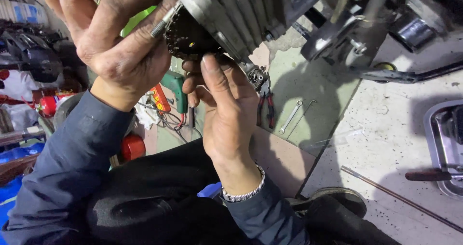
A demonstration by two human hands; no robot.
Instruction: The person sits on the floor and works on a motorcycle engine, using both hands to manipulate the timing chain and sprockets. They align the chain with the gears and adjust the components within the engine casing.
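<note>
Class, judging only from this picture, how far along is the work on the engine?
Done: the finned grey metal engine lies open at its side. In hand: left hand and right hand grip the round black toothed part. Left: red-handled pliers and slim silver spanner lie unused on the floor.

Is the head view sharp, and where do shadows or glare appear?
Head view: the left hand and right hand on the dark toothed part are fairly sharp; the floor is brightly lit, with shadows below the machine; glare shows on the metal tray.
</note>
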